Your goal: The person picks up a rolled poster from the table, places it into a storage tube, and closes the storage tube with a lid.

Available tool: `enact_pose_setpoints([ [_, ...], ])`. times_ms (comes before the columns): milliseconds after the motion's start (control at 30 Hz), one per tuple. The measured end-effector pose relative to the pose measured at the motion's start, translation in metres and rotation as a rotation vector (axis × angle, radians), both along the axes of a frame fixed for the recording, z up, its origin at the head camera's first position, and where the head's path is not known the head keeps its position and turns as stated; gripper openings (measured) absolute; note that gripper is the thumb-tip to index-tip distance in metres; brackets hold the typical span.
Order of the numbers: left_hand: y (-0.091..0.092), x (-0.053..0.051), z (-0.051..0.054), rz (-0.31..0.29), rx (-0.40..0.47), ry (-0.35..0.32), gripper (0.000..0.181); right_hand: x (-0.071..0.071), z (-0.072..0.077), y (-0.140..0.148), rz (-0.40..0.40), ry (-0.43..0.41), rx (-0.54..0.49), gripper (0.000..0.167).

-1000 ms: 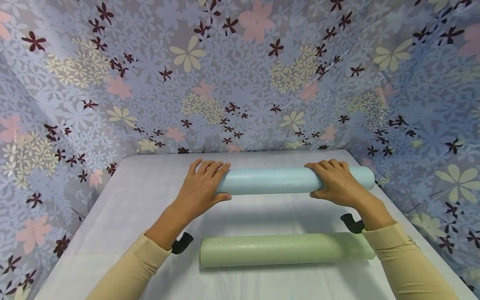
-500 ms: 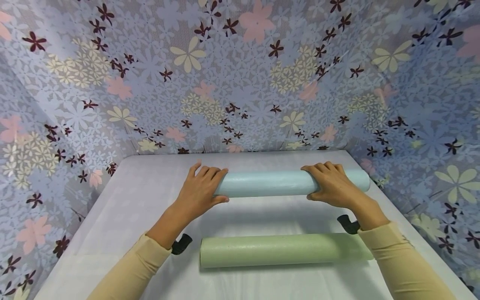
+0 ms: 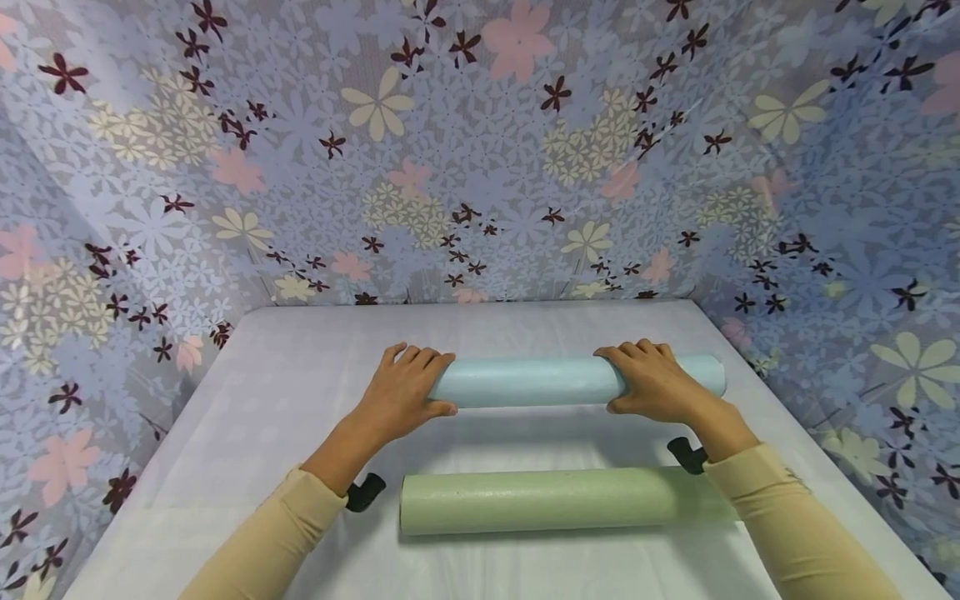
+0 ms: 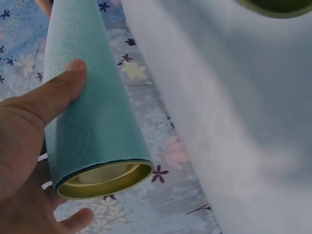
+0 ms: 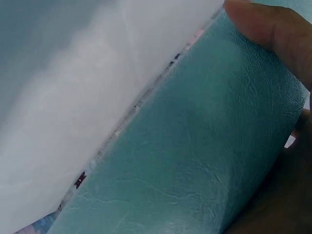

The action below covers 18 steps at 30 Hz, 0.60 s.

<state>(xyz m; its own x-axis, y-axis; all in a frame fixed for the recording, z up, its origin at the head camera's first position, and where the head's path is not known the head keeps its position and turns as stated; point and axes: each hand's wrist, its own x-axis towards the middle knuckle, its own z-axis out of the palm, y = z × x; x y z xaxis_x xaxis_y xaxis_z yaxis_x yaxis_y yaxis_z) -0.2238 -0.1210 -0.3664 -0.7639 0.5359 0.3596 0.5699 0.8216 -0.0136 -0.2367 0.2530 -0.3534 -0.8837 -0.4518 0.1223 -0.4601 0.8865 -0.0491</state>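
Note:
A light blue cardboard tube (image 3: 528, 382) is held level above the white table. My left hand (image 3: 399, 393) grips its left end, thumb on the near side and fingers over the far side. My right hand (image 3: 651, 382) grips it toward the right end, a short piece sticking out beyond. In the left wrist view the left thumb presses along the tube (image 4: 92, 117), whose end has a gold-coloured rim. The right wrist view shows the tube's wrinkled surface (image 5: 180, 136) close up, under the right thumb. A pale green tube (image 3: 555, 502) lies nearer me on the table.
The white-covered table (image 3: 315, 350) ends at a floral curtain (image 3: 480, 167) that hangs behind it and at both sides. Black wrist-worn pieces show at the left wrist (image 3: 365, 493) and the right wrist (image 3: 686, 456). The right sleeve (image 3: 780, 508) covers the green tube's right end.
Both hands have brought the blue tube lower in the head view and slightly left. Their grip looks the same. The green tube has stayed where it was.

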Motion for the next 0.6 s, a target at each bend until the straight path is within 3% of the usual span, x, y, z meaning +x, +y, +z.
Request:
enact_pose_setpoints([
  [200,-0.002,-0.003,-0.007,0.005,0.013,-0.117,0.072,-0.004,-0.009,-0.004,0.019,-0.051,0.013,0.073],
  [467,-0.004,-0.011,-0.018,0.026,0.057,-0.327,0.069,-0.009,-0.015,-0.011,0.024,-0.203,0.034,0.071],
  [600,-0.004,-0.013,-0.022,0.018,0.061,-0.394,0.067,-0.009,-0.017,-0.012,0.043,-0.245,0.068,0.07],
])
